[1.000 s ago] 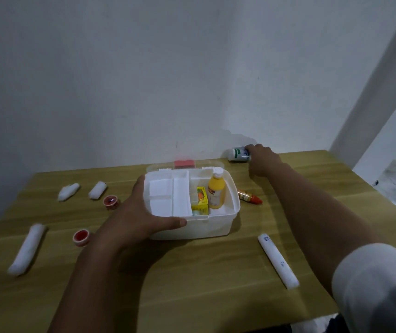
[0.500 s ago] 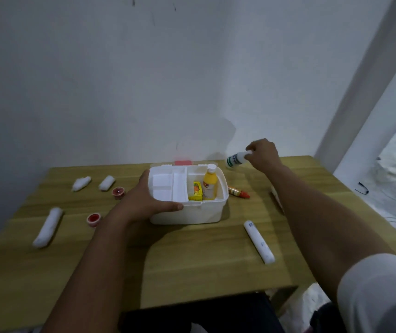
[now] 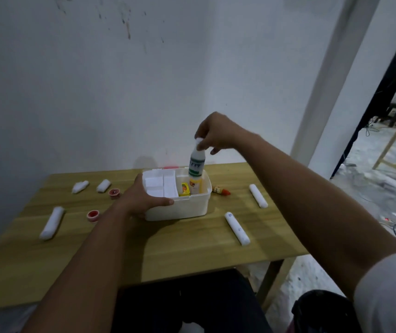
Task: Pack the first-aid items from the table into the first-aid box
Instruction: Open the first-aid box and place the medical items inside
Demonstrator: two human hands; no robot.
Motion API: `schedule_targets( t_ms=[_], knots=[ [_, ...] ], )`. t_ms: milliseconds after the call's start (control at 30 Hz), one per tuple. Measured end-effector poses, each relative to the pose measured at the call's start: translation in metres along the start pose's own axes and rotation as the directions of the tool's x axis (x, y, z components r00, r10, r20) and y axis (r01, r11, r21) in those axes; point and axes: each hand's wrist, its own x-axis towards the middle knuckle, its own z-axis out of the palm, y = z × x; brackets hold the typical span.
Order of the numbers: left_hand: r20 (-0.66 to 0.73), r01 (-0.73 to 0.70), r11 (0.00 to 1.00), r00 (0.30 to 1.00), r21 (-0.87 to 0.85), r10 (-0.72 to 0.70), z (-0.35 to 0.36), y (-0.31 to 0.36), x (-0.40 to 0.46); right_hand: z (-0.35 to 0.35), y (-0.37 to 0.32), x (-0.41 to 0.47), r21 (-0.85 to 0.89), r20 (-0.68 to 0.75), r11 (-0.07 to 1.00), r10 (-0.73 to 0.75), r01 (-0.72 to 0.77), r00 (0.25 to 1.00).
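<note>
The white first-aid box (image 3: 187,207) stands open in the middle of the wooden table (image 3: 168,248). My left hand (image 3: 141,200) grips its front-left rim. My right hand (image 3: 216,133) holds a white bottle with a green label (image 3: 196,164) upright by its cap, its base just above the box's right compartment. Inside that compartment sit a yellow bottle (image 3: 195,186) and a small yellow carton (image 3: 184,188). A white tray insert (image 3: 161,185) fills the box's left side.
On the table lie white bandage rolls (image 3: 51,222) (image 3: 237,228) (image 3: 258,199), two smaller rolls (image 3: 80,186) (image 3: 103,185), two red-capped pots (image 3: 114,193) (image 3: 93,215) and a red-tipped tube (image 3: 221,190). A wall stands behind; the table's right edge drops to the floor.
My right hand lifted the white bottle off the table behind the box, turned it upright and carried it left over the box. The left hand stayed on the box.
</note>
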Motion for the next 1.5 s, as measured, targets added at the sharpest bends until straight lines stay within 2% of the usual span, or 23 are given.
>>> schedule_targets(
  t_ms=[100,200,367,467,533,600,667,733,833,967,1067,1267,1400,1500],
  knots=[
    [0.012,0.029,0.999,0.999,0.029,-0.029,0.001,0.0,-0.006,0.034,0.0,-0.007,-0.136,0.065,0.991,0.013,-0.004,0.998],
    [0.021,0.043,0.998,0.999,0.049,-0.044,0.001,-0.002,-0.009,0.064,0.012,-0.011,-0.194,0.109,0.98,0.062,-0.04,0.992],
    [0.01,0.008,1.0,1.0,0.025,-0.009,0.004,-0.006,-0.01,0.095,0.031,-0.014,-0.298,0.111,0.954,0.073,-0.037,0.991],
    [-0.018,-0.071,0.997,0.997,-0.018,0.07,0.005,-0.009,-0.013,0.085,0.04,-0.013,-0.201,0.106,0.977,0.086,-0.063,0.991],
    [-0.058,-0.125,0.992,0.991,-0.032,0.123,0.006,-0.012,-0.015,0.072,0.045,-0.014,-0.057,0.069,0.995,0.086,-0.083,0.994],
    [-0.1,-0.146,0.988,0.985,-0.039,0.142,0.01,-0.016,-0.016,0.06,0.051,-0.015,0.08,-0.043,0.994,0.082,-0.078,0.996],
    [-0.14,-0.158,0.986,0.979,-0.046,0.15,0.014,-0.02,-0.014,0.055,0.065,-0.015,0.141,-0.159,0.987,0.103,-0.081,0.982],
    [-0.152,-0.165,0.985,0.976,-0.051,0.155,0.015,-0.022,-0.012,0.06,0.087,-0.012,0.136,-0.194,0.98,0.17,-0.145,0.966],
    [-0.145,-0.168,0.984,0.977,-0.053,0.159,0.014,-0.023,-0.011,0.079,0.12,-0.007,-0.004,-0.106,0.96,0.279,-0.281,0.955],
    [-0.131,-0.17,0.983,0.978,-0.062,0.161,0.014,-0.024,-0.009,0.109,0.148,-0.011,-0.209,0.056,0.934,0.307,-0.289,0.95],
    [-0.126,-0.179,0.983,0.977,-0.047,0.172,0.012,-0.025,-0.007,0.124,0.16,-0.011,-0.241,0.029,0.919,0.328,-0.312,0.944],
    [-0.078,-0.228,0.973,0.971,-0.042,0.224,0.004,-0.027,-0.005,0.12,0.159,-0.012,-0.175,-0.075,0.928,0.319,-0.327,0.945],
    [-0.087,-0.271,0.962,0.959,0.016,0.271,0.003,-0.029,-0.005,0.089,0.148,-0.005,-0.08,-0.127,0.952,0.283,-0.295,0.95],
    [-0.082,-0.251,0.968,0.965,0.008,0.251,0.001,-0.032,-0.003,0.057,0.13,-0.001,0.013,-0.156,0.971,0.236,-0.237,0.959]
  ],
)
